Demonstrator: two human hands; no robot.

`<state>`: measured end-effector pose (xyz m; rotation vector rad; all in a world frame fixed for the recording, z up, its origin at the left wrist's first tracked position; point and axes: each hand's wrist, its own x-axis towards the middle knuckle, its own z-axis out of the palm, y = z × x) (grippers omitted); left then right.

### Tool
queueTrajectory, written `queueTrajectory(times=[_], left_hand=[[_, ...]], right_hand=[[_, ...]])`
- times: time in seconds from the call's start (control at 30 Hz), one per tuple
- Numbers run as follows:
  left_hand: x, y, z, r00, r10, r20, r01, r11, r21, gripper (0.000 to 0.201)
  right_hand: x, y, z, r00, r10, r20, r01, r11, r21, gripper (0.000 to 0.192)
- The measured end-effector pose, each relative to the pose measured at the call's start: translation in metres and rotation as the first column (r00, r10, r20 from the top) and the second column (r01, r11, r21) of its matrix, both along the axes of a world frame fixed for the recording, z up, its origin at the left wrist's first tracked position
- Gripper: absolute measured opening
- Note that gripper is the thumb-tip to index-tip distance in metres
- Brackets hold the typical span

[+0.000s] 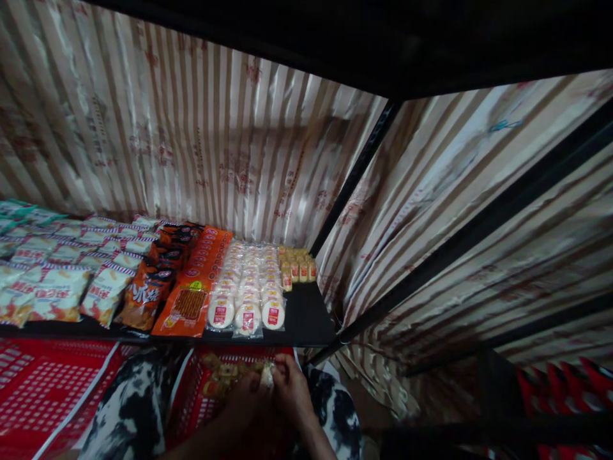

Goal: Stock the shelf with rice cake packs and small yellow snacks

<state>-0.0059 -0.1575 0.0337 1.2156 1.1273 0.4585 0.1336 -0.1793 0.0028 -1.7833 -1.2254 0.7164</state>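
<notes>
Head view: your hands low at frame bottom, over red basket [191, 409]. Left hand [246, 391] and right hand [293, 388] meet, fingers curled together on small pale packet [267, 375], held just above basket; grip dim, probably pinched by both. More snack packets [221, 378] lie in basket beside left hand. Black shelf [306, 316] above hands carries round white cakes [248, 291], orange pack [191, 294], small jars [297, 267], chip bags [57, 287]. Striped sheet [191, 140] behind shelf.

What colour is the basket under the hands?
Red, with a mesh of small openings: the basket, seen in the head view below the hands.
</notes>
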Motion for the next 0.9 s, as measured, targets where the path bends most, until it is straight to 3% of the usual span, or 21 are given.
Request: queueTrajectory(times=[0.1,0.17,0.37,0.57,0.9], left_hand=[[0.018,0.024,-0.029,0.994,0.062,0.096,-0.066,0.997,0.045,0.026],[0.027,0.028,-0.033,0.978,0.068,0.195,-0.078,0.996,0.043,0.029],[0.063,0.047,-0.014,0.979,0.088,0.184,-0.117,0.981,0.155,0.02],[0.098,0.071,-0.008,0.983,0.123,0.138,-0.154,0.957,0.247,0.013],[0.132,0.077,0.015,0.981,0.105,0.161,-0.132,0.977,0.169,0.01]], right_hand=[[0.003,0.004,0.008,0.984,-0.14,-0.113,0.145,0.989,0.029,0.033],[0.008,0.007,0.015,0.965,-0.2,-0.167,0.212,0.976,0.056,0.037],[0.024,0.018,0.03,0.939,-0.173,-0.297,0.22,0.966,0.134,0.036],[0.047,0.035,0.028,0.921,-0.238,-0.309,0.306,0.932,0.195,0.039],[0.073,0.047,0.016,0.93,-0.363,-0.065,0.368,0.905,0.212,0.049]])
